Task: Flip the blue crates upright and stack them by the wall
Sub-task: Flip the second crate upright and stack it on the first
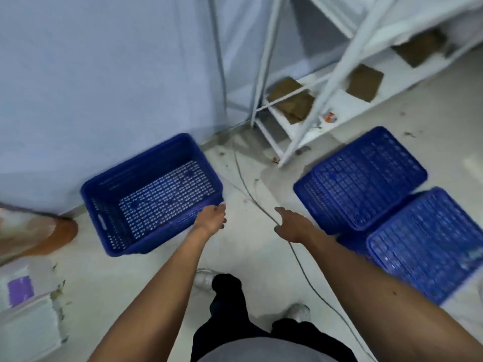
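I note dark trousers and white shoes at bottom centre, on a pale floor. Both bare arms reach up the frame. The left hand, at centre, sits at the near right corner of the upright crate. Its fingers are loosely bent and grip nothing, and I cannot confirm contact with the rim. The right hand, just right of centre, is relaxed and spread, holding nothing, above a thin cable on the floor. At right two crates lie bases up: the near upturned crate at lower right and the far upturned crate close behind it. The upright crate stands left of centre, just beside the wall. A white rack holding cardboard fills the upper right.
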`<state>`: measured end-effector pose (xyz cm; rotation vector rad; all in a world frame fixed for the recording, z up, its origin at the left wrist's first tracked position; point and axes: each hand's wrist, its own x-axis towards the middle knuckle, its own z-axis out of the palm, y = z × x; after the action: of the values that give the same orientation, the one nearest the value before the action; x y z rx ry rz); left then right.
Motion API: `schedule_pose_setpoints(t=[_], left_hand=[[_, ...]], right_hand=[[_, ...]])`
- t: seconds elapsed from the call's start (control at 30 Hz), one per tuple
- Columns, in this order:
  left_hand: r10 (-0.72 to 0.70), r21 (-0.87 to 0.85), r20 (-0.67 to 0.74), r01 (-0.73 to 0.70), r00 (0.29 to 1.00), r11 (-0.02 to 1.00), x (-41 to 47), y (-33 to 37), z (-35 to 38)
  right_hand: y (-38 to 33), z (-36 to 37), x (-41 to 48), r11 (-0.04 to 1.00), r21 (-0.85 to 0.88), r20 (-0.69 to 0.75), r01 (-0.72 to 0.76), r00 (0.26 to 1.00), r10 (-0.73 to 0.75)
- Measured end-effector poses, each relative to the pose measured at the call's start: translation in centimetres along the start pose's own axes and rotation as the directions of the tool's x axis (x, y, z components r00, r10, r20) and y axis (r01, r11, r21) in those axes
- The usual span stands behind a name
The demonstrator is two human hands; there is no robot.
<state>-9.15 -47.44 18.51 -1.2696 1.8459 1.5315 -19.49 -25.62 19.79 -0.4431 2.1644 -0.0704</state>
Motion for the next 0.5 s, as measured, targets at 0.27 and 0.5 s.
schedule_pose_setpoints(t=[0.27, 0.5], left_hand=[[0.215, 0.143, 0.142, -0.235, 0.966, 0.961, -6.9, 4.0, 19.2], [0.280, 0.293, 0.315, -0.374, 0.907, 0.880, -15.3, 5.6, 36.4]], right_hand=[[20.4, 4.5, -8.5, 0.968, 0.133, -0.095, -0.211, 0.970, 0.225], [37.2, 10.7, -18.3, 0.872, 0.351, -0.073, -0.341, 0.919, 0.388]])
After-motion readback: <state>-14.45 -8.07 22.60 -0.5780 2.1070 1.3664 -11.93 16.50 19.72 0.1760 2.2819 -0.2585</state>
